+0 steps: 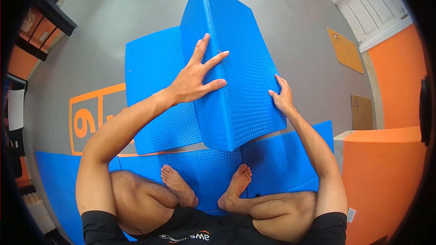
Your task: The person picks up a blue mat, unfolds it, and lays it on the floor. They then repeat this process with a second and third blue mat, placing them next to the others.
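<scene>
A blue textured folding mat [252, 63] stands in front of me, bent along a raised ridge, with one panel [154, 63] lying flat on the floor to the left. My left hand [195, 75] rests on the ridge with its fingers spread. At the right edge of the raised panel, my right hand [282, 96] grips the mat, thumb on the near face and the other fingers at the rim; some fingertips are hidden. Beneath my bare feet lies another blue mat [204, 168], made of several panels.
Orange floor markings [84, 124] with a figure show at left on the grey floor [136, 0]. An orange block [386, 181] stands close at right. Two brown boards [345, 50] lie near the right wall, and a white door [374, 7] is beyond. Dark furniture [56, 11] is at far left.
</scene>
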Available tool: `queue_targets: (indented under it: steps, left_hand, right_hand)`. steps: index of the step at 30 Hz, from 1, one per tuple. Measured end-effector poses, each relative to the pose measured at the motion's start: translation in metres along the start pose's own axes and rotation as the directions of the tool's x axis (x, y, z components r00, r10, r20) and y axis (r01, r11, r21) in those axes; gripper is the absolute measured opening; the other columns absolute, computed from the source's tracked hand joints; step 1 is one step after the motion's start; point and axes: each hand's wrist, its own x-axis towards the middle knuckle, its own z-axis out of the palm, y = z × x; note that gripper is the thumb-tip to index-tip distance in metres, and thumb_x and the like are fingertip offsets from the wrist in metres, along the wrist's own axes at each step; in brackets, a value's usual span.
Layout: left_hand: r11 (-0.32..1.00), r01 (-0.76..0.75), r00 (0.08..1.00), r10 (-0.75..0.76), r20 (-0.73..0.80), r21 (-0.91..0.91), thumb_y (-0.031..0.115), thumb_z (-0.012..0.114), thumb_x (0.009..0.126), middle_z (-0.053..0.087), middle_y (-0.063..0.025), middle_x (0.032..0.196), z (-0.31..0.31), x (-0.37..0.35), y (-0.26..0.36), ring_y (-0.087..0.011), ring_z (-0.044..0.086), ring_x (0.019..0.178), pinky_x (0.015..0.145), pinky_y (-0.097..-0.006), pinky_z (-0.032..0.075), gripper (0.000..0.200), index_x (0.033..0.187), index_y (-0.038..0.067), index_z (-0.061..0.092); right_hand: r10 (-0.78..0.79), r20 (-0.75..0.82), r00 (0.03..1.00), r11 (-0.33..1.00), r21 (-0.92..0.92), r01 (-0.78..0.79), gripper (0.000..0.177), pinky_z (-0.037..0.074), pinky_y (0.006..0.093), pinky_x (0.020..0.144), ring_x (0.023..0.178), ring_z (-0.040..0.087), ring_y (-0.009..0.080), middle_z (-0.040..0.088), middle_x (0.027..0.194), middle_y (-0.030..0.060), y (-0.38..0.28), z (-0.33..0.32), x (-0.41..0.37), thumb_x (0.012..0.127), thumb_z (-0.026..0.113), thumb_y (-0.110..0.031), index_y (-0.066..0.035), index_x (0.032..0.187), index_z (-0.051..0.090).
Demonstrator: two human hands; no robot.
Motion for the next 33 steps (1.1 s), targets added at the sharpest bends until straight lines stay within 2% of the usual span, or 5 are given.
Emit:
queue_targets:
  steps: [11, 18, 26, 30, 33]
  left_hand:
    - [0.983, 0.041, 0.952, -0.093, 0.291, 0.18, 0.075, 0.045, 0.09, 0.007, -0.0169, 0.166, 0.081, 0.054, 0.009, -0.0469, 0.005, 0.151, 0.111, -0.0762, 0.017, 0.085, 0.159, 0.032, 0.021]
    - [0.969, -0.043, 0.922, -0.056, 0.384, 0.245, 0.076, 0.045, 0.089, 0.01, -0.017, 0.166, 0.118, 0.05, -0.005, -0.0486, 0.008, 0.15, 0.109, -0.078, 0.02, 0.091, 0.16, 0.027, 0.017]
    - [0.943, -0.014, 0.807, -0.186, 0.56, 0.333, 0.067, 0.056, 0.088, 0.005, -0.0164, 0.167, 0.141, 0.006, -0.039, -0.0483, 0.008, 0.15, 0.106, -0.0779, 0.026, 0.094, 0.16, 0.023, 0.015]
    - [0.927, -0.022, 0.744, -0.234, 0.626, 0.373, 0.062, 0.064, 0.086, 0.004, -0.0191, 0.166, 0.145, -0.022, -0.067, -0.0475, 0.006, 0.151, 0.107, -0.0771, 0.027, 0.097, 0.16, 0.02, 0.017]
    - [0.913, -0.036, 0.657, -0.286, 0.698, 0.407, 0.051, 0.075, 0.08, 0.004, -0.0196, 0.166, 0.136, -0.037, -0.086, -0.047, 0.006, 0.151, 0.106, -0.0772, 0.028, 0.102, 0.159, 0.02, 0.02]
  right_hand:
    - [0.306, 0.097, 0.947, 0.921, -0.28, -0.27, 0.063, 0.041, 0.0438, 0.112, 0.134, 0.047, 0.0374, 0.041, 0.149, 0.0195, 0.089, -0.016, -0.009, 0.081, 0.078, -0.014, -0.012, 0.14, 0.055]
    - [0.472, 0.24, 0.849, 0.862, -0.326, -0.387, 0.067, 0.033, 0.045, 0.117, 0.142, 0.037, 0.0391, 0.033, 0.156, 0.0239, 0.101, -0.006, -0.022, 0.091, 0.066, -0.039, -0.009, 0.147, 0.047]
    - [0.431, 0.246, 0.868, 0.901, -0.062, -0.43, 0.086, 0.025, 0.045, 0.12, 0.148, 0.027, 0.0364, 0.03, 0.157, 0.0258, 0.073, 0.013, -0.021, 0.092, 0.061, -0.057, 0.0, 0.151, 0.035]
    - [0.273, 0.298, 0.915, 0.951, 0.059, -0.303, 0.107, 0.023, 0.0435, 0.121, 0.15, 0.021, 0.0388, 0.023, 0.16, 0.0264, 0.042, 0.021, -0.016, 0.083, 0.068, -0.065, 0.003, 0.153, 0.026]
    - [0.125, 0.448, 0.885, 0.992, -0.087, -0.096, 0.121, 0.024, 0.0549, 0.119, 0.15, 0.014, 0.0446, 0.013, 0.162, 0.027, 0.027, 0.04, -0.025, 0.072, 0.075, -0.07, -0.004, 0.157, 0.02]
